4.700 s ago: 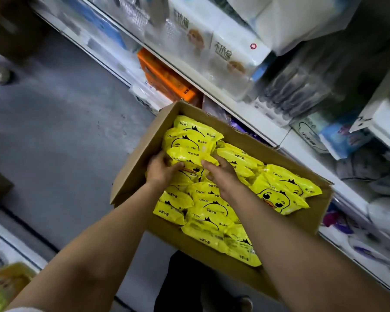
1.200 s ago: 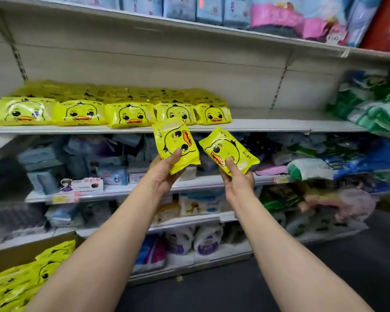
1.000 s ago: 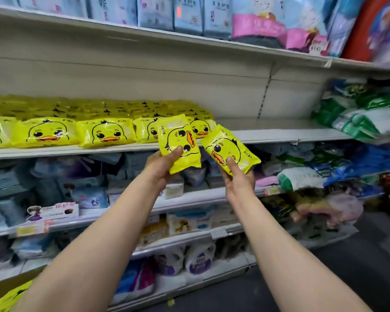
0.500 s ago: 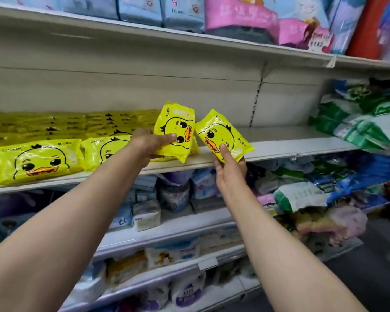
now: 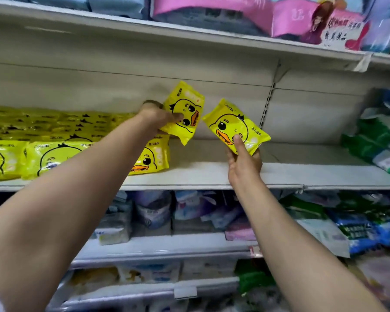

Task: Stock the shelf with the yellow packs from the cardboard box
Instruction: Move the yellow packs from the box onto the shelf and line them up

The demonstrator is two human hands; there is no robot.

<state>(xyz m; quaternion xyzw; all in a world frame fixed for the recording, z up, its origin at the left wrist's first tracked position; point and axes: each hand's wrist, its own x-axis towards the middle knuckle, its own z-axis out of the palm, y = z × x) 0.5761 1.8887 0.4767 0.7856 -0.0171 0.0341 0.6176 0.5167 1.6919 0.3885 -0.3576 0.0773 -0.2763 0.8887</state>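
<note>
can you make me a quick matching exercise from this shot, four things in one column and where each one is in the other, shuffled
Things:
1. tilted yellow pack
2. yellow pack with the thumb on it
3. pink pack
4. green packs

Places:
A. right end of the middle shelf
B. held in the right hand
C. on the top shelf
D. held in the left hand

Pairs: 1-D, 2-B, 3-C, 4-A
</note>
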